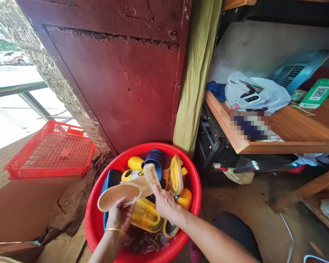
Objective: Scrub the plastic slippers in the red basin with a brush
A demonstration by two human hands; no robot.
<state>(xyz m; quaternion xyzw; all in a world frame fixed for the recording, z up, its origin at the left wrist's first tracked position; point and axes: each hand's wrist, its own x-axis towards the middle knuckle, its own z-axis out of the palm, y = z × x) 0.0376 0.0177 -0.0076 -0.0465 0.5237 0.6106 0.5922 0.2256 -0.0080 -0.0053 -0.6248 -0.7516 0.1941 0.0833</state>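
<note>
My left hand [118, 215], with a gold bangle [114, 230] on its wrist, grips a tan slipper [119, 196] above a red plastic basin [181, 162]. My right hand [166, 203] holds a wooden scrubbing brush [150, 176] against the slipper, its pale bristles turned up. The basin is full of slippers, among them a ridged yellow one [146, 215] under my hands, a navy one [155, 163] and a yellow one [177, 175]. Dark water or cloth [144, 241] shows at the basin's near side.
A red plastic crate [49, 149] lies left of the basin, and a maroon metal door [112, 80] stands behind it. A cloth-wrapped post [196, 73] rises at the right, beside a wooden shelf [290, 142] bearing a white plastic bag [254, 93].
</note>
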